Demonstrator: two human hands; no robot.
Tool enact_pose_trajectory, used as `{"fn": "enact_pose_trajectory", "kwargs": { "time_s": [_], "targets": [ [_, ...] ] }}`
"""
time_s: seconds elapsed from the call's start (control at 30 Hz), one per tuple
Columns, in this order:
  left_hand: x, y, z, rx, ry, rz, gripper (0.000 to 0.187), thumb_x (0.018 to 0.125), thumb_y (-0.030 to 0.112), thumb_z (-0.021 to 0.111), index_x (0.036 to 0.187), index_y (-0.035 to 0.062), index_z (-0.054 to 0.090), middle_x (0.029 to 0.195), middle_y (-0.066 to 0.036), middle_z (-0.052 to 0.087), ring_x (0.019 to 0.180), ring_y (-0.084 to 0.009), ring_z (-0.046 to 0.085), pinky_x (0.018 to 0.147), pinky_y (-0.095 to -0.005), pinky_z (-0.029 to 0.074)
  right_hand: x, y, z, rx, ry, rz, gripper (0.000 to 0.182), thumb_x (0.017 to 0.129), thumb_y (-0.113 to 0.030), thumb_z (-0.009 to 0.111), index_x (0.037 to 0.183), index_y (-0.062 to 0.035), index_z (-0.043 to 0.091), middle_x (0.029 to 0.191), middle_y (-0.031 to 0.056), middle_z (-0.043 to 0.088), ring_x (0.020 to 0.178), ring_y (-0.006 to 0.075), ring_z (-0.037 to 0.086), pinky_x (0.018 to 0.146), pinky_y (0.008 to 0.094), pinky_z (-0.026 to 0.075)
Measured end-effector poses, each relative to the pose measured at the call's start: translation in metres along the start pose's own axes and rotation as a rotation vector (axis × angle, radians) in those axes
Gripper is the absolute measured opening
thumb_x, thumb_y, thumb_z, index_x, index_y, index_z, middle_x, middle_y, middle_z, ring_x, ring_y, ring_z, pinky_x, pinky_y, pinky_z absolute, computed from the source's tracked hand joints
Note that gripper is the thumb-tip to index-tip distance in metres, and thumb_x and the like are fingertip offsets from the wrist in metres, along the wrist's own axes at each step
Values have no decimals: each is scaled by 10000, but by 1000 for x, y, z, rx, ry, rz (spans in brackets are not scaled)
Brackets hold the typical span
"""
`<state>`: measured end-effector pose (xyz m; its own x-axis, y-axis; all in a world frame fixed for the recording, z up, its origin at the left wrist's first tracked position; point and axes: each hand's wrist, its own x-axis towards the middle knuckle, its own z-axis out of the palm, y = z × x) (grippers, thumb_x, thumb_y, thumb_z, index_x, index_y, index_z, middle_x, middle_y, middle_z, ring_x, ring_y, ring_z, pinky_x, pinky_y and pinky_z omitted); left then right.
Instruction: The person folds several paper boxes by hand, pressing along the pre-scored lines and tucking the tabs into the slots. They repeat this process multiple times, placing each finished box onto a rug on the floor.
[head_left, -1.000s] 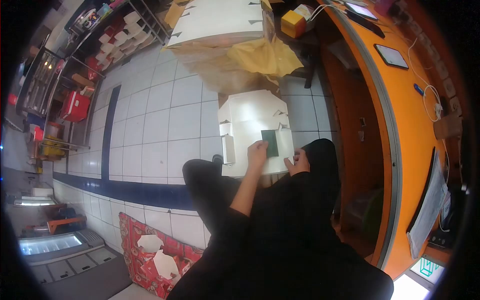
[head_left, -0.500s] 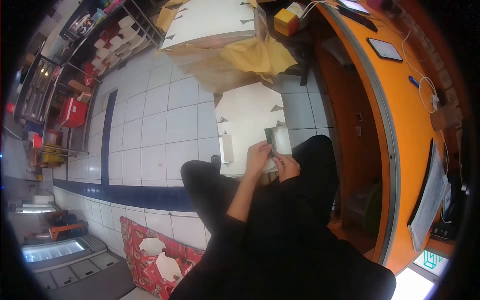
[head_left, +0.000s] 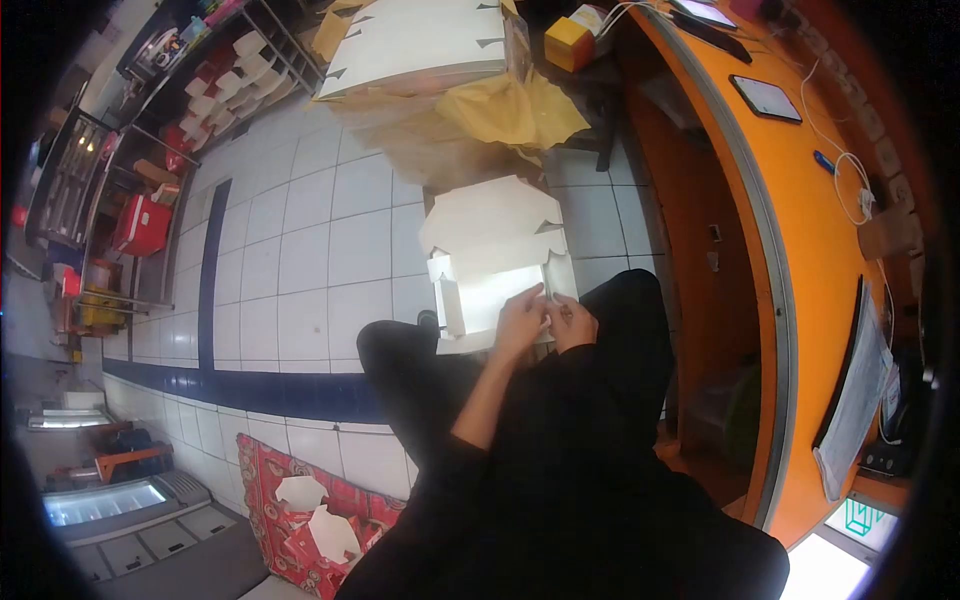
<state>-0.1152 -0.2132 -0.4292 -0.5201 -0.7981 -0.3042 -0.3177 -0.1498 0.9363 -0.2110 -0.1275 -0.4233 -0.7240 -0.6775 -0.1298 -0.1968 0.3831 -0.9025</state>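
A white cardboard box (head_left: 488, 220), partly folded, rests in front of my bent legs. Its left side wall (head_left: 449, 306) stands up, and the far part slopes up and away from me. My left hand (head_left: 522, 320) is closed, its fingers pinching the near end of the right side wall (head_left: 560, 275). Close beside it, my right hand (head_left: 574, 324) pinches the same wall from the outer side. Both sets of fingers almost meet at that corner, hiding the fold between them.
Beyond the box lies a stack of flat white cardboard (head_left: 420, 45) with crumpled brown paper (head_left: 510, 110) around it. An orange counter (head_left: 745, 200) runs along my right, with a phone (head_left: 766, 98) on it. A patterned red cloth (head_left: 265, 490) holds several cardboard pieces behind my left.
The box's far part has tilted up, and a crease and bright inner base now show. The right side wall stands more upright, with both hands still at its near corner.
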Motion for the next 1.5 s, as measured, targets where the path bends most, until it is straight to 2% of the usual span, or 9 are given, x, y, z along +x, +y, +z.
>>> {"fn": "enact_pose_trajectory", "kwargs": {
  "time_s": [0.1,0.3,0.4,0.47,0.67,0.83,1.03,1.2,1.5],
  "targets": [
    [4,6,-26,-12,10,175,404,987,95,580,1377,-6,561,1237,-151,672,1048,-195,652,872,-302,521,6,-10,-1,-282,47,-221,360,867,-247,728,1128,-1,703,938,196,721,853,335,713,812,402,557],
    [-38,66,-125,329,550,128,318,1001,225,558,1175,-31,634,1055,-207,704,937,-300,696,833,-390,537,17,4,-18,-335,34,-155,249,897,-186,657,1074,-18,703,918,191,696,858,368,686,771,448,537],
    [-37,31,-146,421,456,-130,420,1021,344,539,1196,-26,634,1067,-183,700,933,-280,683,851,-391,529,19,8,-22,-90,-44,-20,255,910,-171,642,1102,-14,703,985,202,706,896,360,697,785,419,545],
    [-32,12,-140,-279,83,-345,532,1018,478,519,1248,9,623,1139,-141,673,984,-246,649,876,-392,514,15,-6,-27,-130,-59,-75,251,912,-164,640,1105,-16,703,986,200,705,891,360,697,778,418,546],
    [-40,30,-122,-344,-41,-278,687,927,526,629,1355,-2,532,1229,-125,593,1066,-234,602,860,-373,506,7,-20,-36,-225,-73,-208,244,920,-160,637,1108,-20,705,972,196,701,864,359,693,757,416,547],
    [-40,43,-119,-222,42,-287,574,885,465,703,1193,-12,615,1095,-100,609,901,-194,618,707,-337,516,7,-26,-37,-239,-79,-244,291,922,-190,654,1167,-36,688,997,189,680,808,356,676,729,418,546],
    [-29,20,-108,-364,207,-207,436,894,378,734,1052,-18,646,887,-43,582,742,-129,575,624,-307,511,-32,-100,-44,-394,83,-623,419,806,-231,794,1198,-131,681,1141,132,616,1075,324,578,888,402,468],
    [-30,27,-95,-430,247,-146,432,908,368,744,1055,-19,622,857,-11,553,700,-112,563,612,-294,535,-54,-101,-25,-285,-361,-1014,291,794,-193,792,1057,-127,683,1037,57,611,1022,274,574,897,438,435],
    [-41,37,-69,-499,323,-35,431,920,358,739,1060,-35,632,865,-31,619,708,-104,592,588,-258,523,-57,-79,4,-207,10,-549,145,841,-125,735,860,-46,616,834,107,598,825,316,599,751,426,468]
  ]
}}
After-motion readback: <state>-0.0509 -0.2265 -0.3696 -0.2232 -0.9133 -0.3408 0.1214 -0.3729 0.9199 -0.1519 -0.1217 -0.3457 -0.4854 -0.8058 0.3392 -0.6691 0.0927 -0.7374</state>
